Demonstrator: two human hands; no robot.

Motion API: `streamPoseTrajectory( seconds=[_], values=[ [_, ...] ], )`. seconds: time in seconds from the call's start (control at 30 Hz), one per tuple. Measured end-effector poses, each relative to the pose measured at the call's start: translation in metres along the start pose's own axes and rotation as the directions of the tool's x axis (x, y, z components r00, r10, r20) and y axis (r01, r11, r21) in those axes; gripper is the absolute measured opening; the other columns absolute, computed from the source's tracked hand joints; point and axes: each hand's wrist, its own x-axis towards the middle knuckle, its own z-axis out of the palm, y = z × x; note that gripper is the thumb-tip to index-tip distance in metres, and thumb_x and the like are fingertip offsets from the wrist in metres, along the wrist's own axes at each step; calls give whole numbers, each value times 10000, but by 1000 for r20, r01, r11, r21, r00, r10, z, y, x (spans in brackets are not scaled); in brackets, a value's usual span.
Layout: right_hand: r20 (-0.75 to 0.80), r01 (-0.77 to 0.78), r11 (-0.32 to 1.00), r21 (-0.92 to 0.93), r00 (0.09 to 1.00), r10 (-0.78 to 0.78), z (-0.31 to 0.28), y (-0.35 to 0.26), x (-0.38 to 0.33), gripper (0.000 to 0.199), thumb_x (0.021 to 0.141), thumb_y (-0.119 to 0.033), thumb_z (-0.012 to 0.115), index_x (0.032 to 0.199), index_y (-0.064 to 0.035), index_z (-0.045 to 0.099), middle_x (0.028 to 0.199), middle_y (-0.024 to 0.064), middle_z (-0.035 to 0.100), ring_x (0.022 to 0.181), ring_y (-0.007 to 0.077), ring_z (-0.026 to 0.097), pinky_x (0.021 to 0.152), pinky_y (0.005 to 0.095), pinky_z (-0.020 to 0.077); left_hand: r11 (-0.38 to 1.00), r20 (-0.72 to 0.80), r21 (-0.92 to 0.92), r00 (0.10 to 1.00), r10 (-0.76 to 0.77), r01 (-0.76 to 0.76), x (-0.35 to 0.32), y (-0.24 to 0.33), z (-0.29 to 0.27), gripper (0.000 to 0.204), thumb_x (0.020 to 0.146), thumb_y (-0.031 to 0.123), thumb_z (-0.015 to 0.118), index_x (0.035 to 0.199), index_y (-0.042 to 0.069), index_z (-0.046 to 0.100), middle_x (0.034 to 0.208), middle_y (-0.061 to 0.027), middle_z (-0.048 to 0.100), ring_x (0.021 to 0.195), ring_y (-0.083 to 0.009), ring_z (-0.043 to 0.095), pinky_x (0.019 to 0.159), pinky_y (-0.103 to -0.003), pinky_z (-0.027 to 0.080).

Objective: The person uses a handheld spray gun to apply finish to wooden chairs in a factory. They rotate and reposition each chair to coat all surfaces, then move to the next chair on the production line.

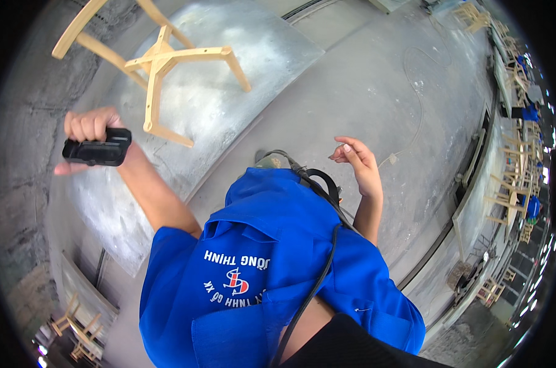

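My left hand is raised at the left, its fingers curled along the top of a black oblong plastic block with a recessed face. One finger sticks out below the block. Just right of that hand, a bare pale wooden chair frame without a seat panel stands on a grey sheet-covered platform. Its cross-shaped rails and legs show. My right hand is held out to the right of my body, away from the chair. Its fingers are loosely bent and somewhat apart, with nothing visible in them.
A black cable runs down my blue shirt, beside a black strap. Along the far right are many wooden chair frames and people in blue. More wooden frames stand at lower left. A thin cord lies on the concrete floor.
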Motion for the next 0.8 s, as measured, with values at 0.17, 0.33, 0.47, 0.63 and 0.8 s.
streamPoseTrajectory(
  seconds=[0.17, 0.33, 0.47, 0.63, 0.8],
  values=[
    [-46, -8, 1000, -9, 999, 8, -1, 0, 13, 335, 1047, -247, 566, 1269, -5, 636, 918, 46, 694, 920, 158, 664, 868, 323, 521, 994, -158, 68, 983, 97, -87, 1, 28, -2, 532, 605, 180, 905, 764, 147, 398, 689, 42, 369, 617, -94, 390, 529, -220, 477],
    [-91, 7, 1000, -12, 996, -8, 8, 7, 24, 317, 1052, -202, 530, 1277, -2, 631, 931, 53, 693, 903, 160, 674, 842, 311, 527, 991, -189, 22, 973, 134, -133, 6, 22, -19, 460, 599, 117, 826, 864, 84, 452, 866, -43, 438, 725, -150, 456, 632, -268, 517],
    [-64, -19, 999, 28, 998, 21, 16, 12, 24, 327, 1045, -232, 564, 1262, 2, 635, 917, 44, 693, 899, 143, 655, 862, 310, 517, 995, -238, -80, 971, 31, -51, 9, 10, -34, 401, 722, 54, 795, 1014, 13, 524, 981, -85, 470, 750, -151, 486, 638, -250, 519],
    [-138, -42, 997, 63, 989, 51, 7, 12, 28, 314, 1044, -216, 558, 1262, -5, 639, 921, 43, 692, 894, 141, 655, 859, 301, 516, 998, -341, 30, 938, 64, -58, 9, 15, -50, 284, 857, 68, 779, 1053, 9, 581, 989, -79, 497, 702, -107, 472, 618, -227, 507],
    [-224, -47, 998, 40, 973, 55, -12, 10, 33, 313, 1047, -232, 553, 1247, -12, 652, 930, 40, 691, 909, 154, 672, 835, 305, 524, 675, -481, 722, 812, 330, 153, 5, 24, -67, 214, 1034, 312, 608, 1130, 121, 623, 947, -81, 636, 798, -145, 607, 657, -273, 533]
  ],
)
